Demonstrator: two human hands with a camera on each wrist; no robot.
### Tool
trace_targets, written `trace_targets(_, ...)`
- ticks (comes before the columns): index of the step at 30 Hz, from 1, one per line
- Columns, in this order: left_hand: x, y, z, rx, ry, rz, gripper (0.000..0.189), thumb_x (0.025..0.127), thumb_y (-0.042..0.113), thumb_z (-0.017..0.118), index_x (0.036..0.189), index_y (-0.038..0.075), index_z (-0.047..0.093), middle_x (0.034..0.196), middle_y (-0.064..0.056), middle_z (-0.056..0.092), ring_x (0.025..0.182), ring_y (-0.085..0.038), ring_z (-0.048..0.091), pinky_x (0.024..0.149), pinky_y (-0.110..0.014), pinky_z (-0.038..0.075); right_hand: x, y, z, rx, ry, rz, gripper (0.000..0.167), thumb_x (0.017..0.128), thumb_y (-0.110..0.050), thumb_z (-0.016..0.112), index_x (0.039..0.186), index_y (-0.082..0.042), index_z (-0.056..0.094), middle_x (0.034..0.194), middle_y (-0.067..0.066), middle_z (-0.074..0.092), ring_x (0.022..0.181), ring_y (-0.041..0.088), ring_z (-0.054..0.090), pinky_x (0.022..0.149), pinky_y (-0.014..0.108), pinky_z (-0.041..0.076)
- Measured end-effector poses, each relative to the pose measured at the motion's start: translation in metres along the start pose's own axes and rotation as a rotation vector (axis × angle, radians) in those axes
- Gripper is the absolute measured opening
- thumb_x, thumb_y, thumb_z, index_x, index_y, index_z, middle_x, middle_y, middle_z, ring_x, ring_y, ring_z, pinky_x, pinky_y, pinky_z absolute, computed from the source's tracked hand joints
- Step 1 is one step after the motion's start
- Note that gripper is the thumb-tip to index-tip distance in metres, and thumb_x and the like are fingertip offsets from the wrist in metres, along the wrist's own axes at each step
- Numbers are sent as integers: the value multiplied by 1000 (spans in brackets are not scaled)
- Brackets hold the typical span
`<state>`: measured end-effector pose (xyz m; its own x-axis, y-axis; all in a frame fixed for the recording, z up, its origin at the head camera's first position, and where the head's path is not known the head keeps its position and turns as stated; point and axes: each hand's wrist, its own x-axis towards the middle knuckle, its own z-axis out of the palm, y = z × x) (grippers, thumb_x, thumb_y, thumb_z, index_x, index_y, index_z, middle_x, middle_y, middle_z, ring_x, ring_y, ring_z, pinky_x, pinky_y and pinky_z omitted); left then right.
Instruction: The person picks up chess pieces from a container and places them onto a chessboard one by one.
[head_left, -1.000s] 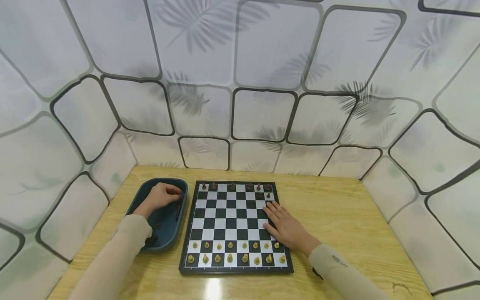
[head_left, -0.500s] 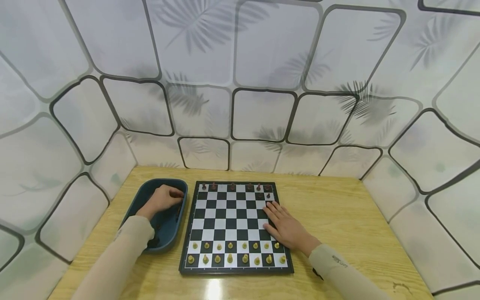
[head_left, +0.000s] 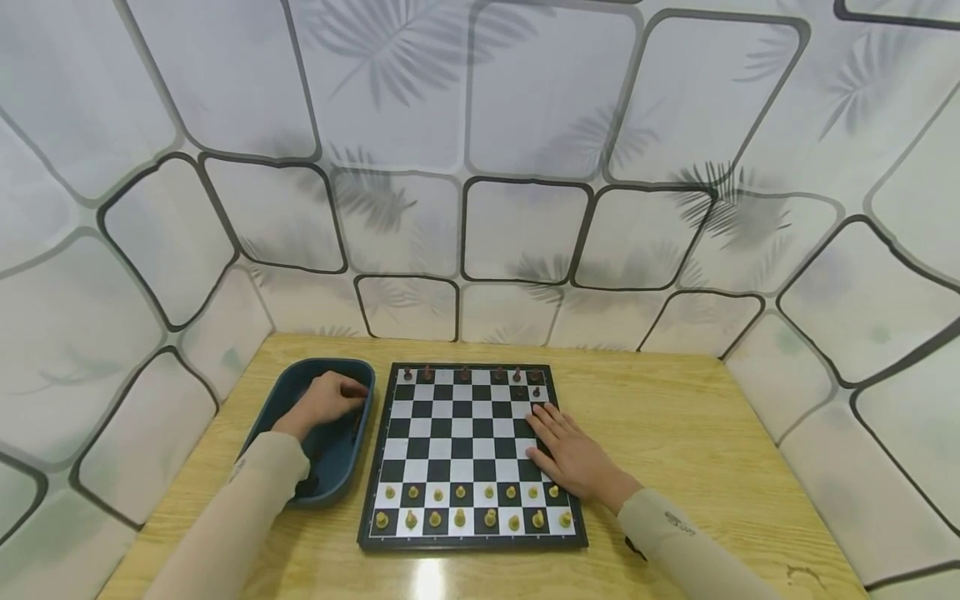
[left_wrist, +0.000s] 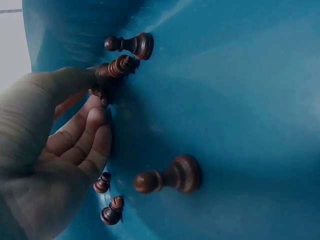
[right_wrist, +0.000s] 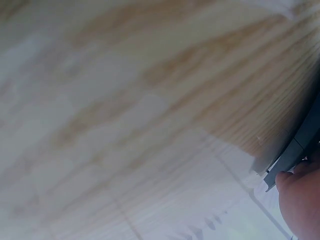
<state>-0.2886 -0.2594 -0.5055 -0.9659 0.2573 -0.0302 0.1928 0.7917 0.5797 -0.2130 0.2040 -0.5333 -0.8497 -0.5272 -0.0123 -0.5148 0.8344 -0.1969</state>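
My left hand [head_left: 330,398] reaches into the blue bin [head_left: 348,467], left of the chessboard. In the left wrist view its thumb and curled fingers close around dark brown chess pieces; a small piece [left_wrist: 101,94] sits between them, its kind partly hidden. Beside the thumb tip lies a king-like piece [left_wrist: 117,68], and just past it a pawn [left_wrist: 131,45]. Another pawn [left_wrist: 172,175] lies apart on the bin floor. My right hand [head_left: 573,457] rests with straight fingers on the right edge of the black-and-white chessboard [head_left: 472,543]. The right wrist view shows only part of that hand [right_wrist: 302,200].
Yellow pieces [head_left: 460,517] fill the two near rows. Several dark pieces [head_left: 465,374] stand along the far row, with dark pawns [head_left: 536,392] at its right end. The wooden table [head_left: 675,417] meets a patterned curtain [head_left: 525,308] behind.
My left hand has shifted slightly right and down inside the bin, then stays nearly still over the last half second. The right hand and board have not moved.
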Motion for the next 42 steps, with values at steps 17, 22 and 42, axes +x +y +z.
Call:
trace_targets(17,1,-5,-1,-7,47,-22,24,97,10,72,118,1,77,99,-13,78,88,-22,68,77,-40,56,0,1,0,-1,-6,0,69,111,-52,40,165,-8,35,173,14,30,163,34,21,131,52,23)
trace_targets(22,0,-7,-5,-36,61,-45,28,101,14,70,123,-1,75,108,-19,78,92,-26,72,79,-43,60,0,3,3,-9,28,-24,67,112,-49,43,163,-6,38,171,16,34,162,36,25,130,54,26)
trace_targets(42,-2,-6,-9,-77,33,-120,28,100,15,67,119,-4,77,116,-23,77,97,-31,75,84,-47,62,1,3,2,-2,17,-19,68,112,-49,42,164,-7,35,172,16,32,162,36,23,130,53,25)
